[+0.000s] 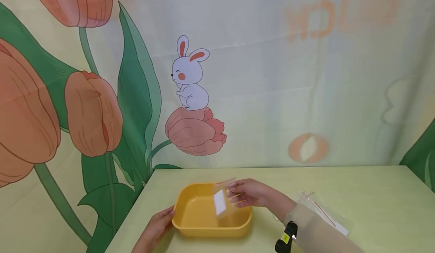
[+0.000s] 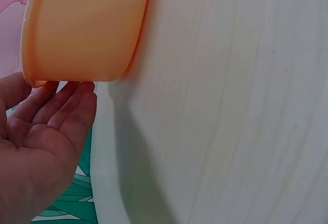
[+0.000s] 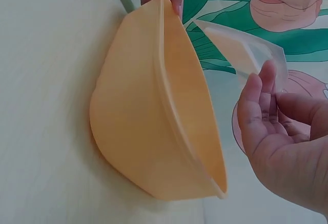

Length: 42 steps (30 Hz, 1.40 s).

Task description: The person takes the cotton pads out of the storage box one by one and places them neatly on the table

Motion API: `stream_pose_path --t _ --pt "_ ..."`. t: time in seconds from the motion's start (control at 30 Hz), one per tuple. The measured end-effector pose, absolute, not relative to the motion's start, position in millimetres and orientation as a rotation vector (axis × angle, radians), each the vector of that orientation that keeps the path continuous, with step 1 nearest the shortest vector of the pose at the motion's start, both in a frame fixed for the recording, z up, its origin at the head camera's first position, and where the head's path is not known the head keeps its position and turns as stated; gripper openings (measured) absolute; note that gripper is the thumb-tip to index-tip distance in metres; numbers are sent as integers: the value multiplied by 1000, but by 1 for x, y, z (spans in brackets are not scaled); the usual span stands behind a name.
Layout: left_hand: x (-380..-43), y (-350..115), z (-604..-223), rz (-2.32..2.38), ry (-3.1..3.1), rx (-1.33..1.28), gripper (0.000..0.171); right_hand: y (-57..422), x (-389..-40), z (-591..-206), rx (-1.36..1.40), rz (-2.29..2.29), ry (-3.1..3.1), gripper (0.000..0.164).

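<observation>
A yellow plastic basin (image 1: 214, 232) stands on the table. My left hand (image 1: 157, 224) grips its left rim, the thumb at the rim and the fingers (image 2: 77, 112) against the outer wall. Above the basin's opening, my right hand (image 1: 250, 193) pinches a small clear zip bag (image 1: 220, 202) by one edge between thumb and fingertips. A white piece shows inside the bag, and a thin red line runs along its top. In the right wrist view the bag (image 3: 251, 49) hangs tilted beyond the basin's rim.
More clear bags (image 1: 326, 217) with red lines and white pieces lie on the pale table (image 1: 384, 200), partly behind the right forearm. A black band device (image 1: 286, 238) sits on the right wrist. A printed cloth (image 1: 258, 94) with tulips and a rabbit hangs behind the table.
</observation>
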<state>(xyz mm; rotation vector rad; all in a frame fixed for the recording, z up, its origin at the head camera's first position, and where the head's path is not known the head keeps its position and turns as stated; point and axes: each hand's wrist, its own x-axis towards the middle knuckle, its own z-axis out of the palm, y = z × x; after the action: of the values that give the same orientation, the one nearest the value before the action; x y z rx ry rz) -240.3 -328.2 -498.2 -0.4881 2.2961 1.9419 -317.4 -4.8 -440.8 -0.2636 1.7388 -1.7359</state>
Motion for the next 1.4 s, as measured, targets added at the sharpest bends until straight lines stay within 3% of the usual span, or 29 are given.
stream_pose_path --t 0.47,1.1,1.4 --pt "-239 -329 -499 1953 2303 -471 48 70 -304 -440 -438 -1845 1604 15" --pt "-239 -329 -499 1967 2292 -463 50 199 -294 -457 -371 -1955 1699 23" --pt "-238 -328 -501 1984 2283 -453 51 237 -291 -471 -316 -1999 1703 28"
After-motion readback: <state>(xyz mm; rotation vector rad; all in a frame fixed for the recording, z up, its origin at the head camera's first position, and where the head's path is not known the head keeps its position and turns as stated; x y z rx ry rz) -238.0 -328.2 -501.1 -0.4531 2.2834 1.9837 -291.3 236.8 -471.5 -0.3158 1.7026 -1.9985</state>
